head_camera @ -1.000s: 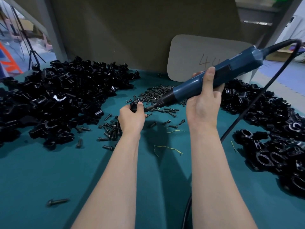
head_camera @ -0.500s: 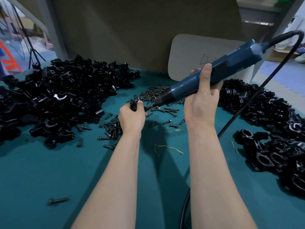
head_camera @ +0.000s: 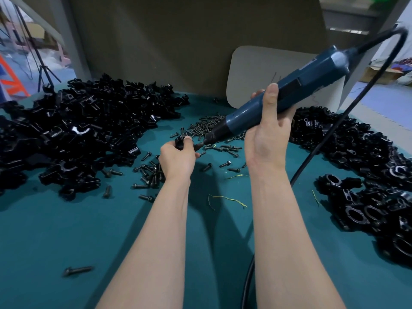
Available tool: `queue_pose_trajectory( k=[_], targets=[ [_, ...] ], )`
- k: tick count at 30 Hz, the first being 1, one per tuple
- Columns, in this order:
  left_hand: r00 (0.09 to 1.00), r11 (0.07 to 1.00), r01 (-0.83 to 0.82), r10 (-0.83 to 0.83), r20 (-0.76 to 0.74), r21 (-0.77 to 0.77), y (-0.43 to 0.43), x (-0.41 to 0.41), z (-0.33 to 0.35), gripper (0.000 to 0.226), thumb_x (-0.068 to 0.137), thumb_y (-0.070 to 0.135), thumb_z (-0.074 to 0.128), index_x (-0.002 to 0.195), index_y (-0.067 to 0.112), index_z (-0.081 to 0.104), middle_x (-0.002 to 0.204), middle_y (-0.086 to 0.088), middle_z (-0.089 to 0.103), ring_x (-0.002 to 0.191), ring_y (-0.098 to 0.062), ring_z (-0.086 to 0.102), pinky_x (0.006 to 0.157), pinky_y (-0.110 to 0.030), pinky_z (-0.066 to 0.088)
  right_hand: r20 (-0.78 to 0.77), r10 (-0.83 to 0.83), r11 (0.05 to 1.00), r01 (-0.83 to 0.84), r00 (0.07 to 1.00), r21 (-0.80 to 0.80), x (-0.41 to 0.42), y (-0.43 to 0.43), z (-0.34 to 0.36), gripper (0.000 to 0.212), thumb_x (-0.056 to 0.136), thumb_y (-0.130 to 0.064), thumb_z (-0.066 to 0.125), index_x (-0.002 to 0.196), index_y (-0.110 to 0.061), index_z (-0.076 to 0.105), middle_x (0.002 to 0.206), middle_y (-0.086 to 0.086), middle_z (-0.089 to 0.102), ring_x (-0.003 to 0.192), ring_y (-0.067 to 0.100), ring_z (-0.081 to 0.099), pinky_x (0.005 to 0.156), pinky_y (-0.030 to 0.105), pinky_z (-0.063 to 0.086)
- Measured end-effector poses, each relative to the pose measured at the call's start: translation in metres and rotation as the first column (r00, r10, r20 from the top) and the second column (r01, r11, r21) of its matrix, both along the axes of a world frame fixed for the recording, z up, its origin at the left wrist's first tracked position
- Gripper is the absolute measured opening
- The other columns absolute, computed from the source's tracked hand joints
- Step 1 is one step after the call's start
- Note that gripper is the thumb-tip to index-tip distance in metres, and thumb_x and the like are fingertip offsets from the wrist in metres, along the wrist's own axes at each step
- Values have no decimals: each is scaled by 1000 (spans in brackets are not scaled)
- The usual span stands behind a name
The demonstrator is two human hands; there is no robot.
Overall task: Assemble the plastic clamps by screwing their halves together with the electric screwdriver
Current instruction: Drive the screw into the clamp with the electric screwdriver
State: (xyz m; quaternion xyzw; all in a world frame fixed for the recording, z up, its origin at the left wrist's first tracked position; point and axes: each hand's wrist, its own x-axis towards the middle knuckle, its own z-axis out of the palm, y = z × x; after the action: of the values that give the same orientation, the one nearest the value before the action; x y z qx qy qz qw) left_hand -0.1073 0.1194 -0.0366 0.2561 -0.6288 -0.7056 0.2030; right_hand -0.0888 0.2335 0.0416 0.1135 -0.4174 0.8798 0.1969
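- A teal worktop [head_camera: 66,230] fills the view.
- A large heap of black clamp halves [head_camera: 78,134] lies at 10 o'clock.
- Loose black screws [head_camera: 207,126] are scattered from the centre toward 12 o'clock.
- A pile of ring-shaped black clamps [head_camera: 367,175] lies at 3 o'clock.
- A single screw [head_camera: 78,270] lies at 7 o'clock.
- A yellow thread [head_camera: 227,199] lies just below centre.

An assembly workshop is indicated: bulk black clamp halves [head_camera: 73,134] are heaped at ten o'clock and loose screws [head_camera: 207,128] scattered at twelve on a teal worktop [head_camera: 66,230].
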Motion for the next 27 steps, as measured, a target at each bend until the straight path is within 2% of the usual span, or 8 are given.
queue_pose_trajectory(
  k=[5, 10, 14, 17, 20, 24, 26, 27],
  targets=[
    [1000, 1000, 24, -25, 7, 3, -1, 1, 0, 18, 94, 26, 57, 81, 14, 59, 43, 15, 61, 72, -23, 72, 84, -45, 57, -40, 40, 999, -39, 998, 12, 1, 0, 1, 24, 99, -18, 48, 121, -22, 40, 105, 2, 52, 93, 12, 56, 88, 23, 48],
    [998, 999, 44, -44, 55, 0, -7, 3, 4, 18, 87, 24, 62, 75, 11, 59, 61, 2, 65, 58, -19, 71, 79, -43, 59, -45, 148, 989, -148, 988, 3, 3, 8, 1, 21, 96, -22, 50, 117, -23, 46, 93, -3, 58, 91, 12, 58, 82, 24, 49],
    [929, 932, 298, -234, 286, -205, -9, 7, 11, 22, 86, 34, 64, 77, 14, 65, 46, 5, 64, 67, -24, 73, 80, -39, 60, -115, 329, 943, -333, 937, -17, 4, 26, 2, 44, 80, -29, 66, 119, -18, 49, 88, -1, 60, 84, 13, 58, 81, 26, 47],
    [858, 845, 444, -307, 412, -296, -9, 9, 19, 26, 90, 35, 62, 88, 10, 67, 57, -3, 70, 71, -23, 74, 78, -35, 60, -168, 436, 899, -437, 884, 32, 3, 36, 2, 56, 66, -32, 81, 112, -18, 53, 87, 0, 60, 81, 15, 56, 77, 27, 47],
    [851, 818, 474, -331, 407, -325, -9, 10, 24, 21, 92, 31, 61, 93, 12, 68, 70, -3, 70, 71, -22, 74, 77, -36, 60, -193, 448, 891, -453, 873, 25, 2, 42, 1, 57, 63, -31, 84, 110, -17, 54, 87, 1, 59, 82, 17, 57, 79, 28, 48],
    [846, 811, 499, -379, 375, -306, -10, 11, 21, 19, 92, 28, 61, 102, 13, 67, 75, -6, 68, 65, -21, 67, 77, -36, 59, -224, 431, 884, -459, 874, -92, 3, 51, 1, 47, 68, -25, 80, 108, -15, 57, 86, 2, 59, 81, 18, 57, 81, 29, 48],
    [878, 825, 451, -340, 336, -341, -13, 12, 20, 25, 92, 29, 62, 113, 15, 64, 86, -10, 68, 74, -25, 66, 81, -39, 59, -150, 362, 912, -383, 920, -147, 4, 58, 3, 32, 80, -27, 70, 108, -16, 57, 83, 1, 60, 76, 16, 59, 76, 28, 50],
    [901, 820, 413, -305, 309, -396, -15, 12, 21, 30, 92, 30, 62, 119, 20, 62, 98, -10, 68, 84, -27, 67, 83, -40, 58, -38, 302, 940, -304, 953, -152, 3, 60, 5, 28, 84, -29, 66, 107, -15, 57, 79, 0, 61, 72, 15, 61, 71, 28, 52]
  ],
)
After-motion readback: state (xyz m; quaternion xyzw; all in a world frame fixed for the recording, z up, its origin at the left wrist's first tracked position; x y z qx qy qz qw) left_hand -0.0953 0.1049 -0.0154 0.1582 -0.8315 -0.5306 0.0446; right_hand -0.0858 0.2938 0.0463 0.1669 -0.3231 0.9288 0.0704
